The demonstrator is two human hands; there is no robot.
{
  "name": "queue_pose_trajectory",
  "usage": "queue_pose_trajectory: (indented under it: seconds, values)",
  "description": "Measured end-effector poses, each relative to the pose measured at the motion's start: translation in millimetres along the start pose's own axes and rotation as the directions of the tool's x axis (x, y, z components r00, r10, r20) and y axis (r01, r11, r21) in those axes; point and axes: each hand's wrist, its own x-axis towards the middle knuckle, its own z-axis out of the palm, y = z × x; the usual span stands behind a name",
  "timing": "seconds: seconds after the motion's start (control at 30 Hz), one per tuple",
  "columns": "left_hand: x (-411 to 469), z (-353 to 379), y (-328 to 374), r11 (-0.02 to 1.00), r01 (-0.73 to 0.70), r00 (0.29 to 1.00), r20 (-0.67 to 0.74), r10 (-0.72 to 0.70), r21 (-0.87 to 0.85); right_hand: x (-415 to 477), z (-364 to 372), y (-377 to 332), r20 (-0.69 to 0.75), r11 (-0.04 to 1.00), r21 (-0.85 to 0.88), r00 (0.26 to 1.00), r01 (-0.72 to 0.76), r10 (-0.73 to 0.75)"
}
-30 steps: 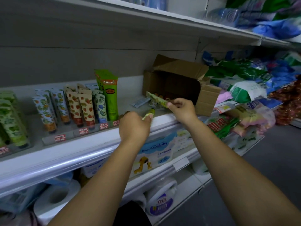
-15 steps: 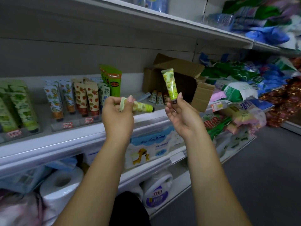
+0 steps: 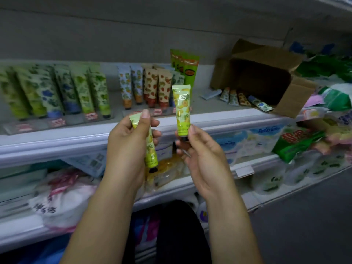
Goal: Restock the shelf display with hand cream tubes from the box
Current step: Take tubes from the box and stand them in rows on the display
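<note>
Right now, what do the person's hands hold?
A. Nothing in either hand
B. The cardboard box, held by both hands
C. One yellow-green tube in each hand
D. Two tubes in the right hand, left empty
C: the left hand grips one tube, and the right hand holds another tube upright, cap down.

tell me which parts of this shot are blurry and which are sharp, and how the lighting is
Head view: the two yellow tubes, in the left hand and the right hand, are fairly sharp; the shelved tubes at left smear with motion blur; the cardboard box interior is dark; lighting is dim overall; shelf edges bow from wide-angle distortion.
</note>
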Motion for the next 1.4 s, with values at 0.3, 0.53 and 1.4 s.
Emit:
queue_pose_trajectory:
  seconds: [0.3,0.53,1.4]
  values:
    - [0.6,-72.7,14.8,0.999,-0.033,0.991,-0.128,0.034,0.011,-12.8,41.7,53.8,0.236,0.963,-0.264,0.965,-0.049,0.114]
    - [-0.4,-92.3,19.1,0.999,-0.042,0.979,-0.2,0.043,0.01,-16.5,59.1,71.0,0.297,0.953,-0.283,0.935,-0.108,0.194]
    - [4.1,-133.0,27.3,0.997,-0.033,0.981,-0.187,0.046,0.076,-15.7,83.2,95.1,0.373,0.938,-0.342,0.906,-0.066,0.2]
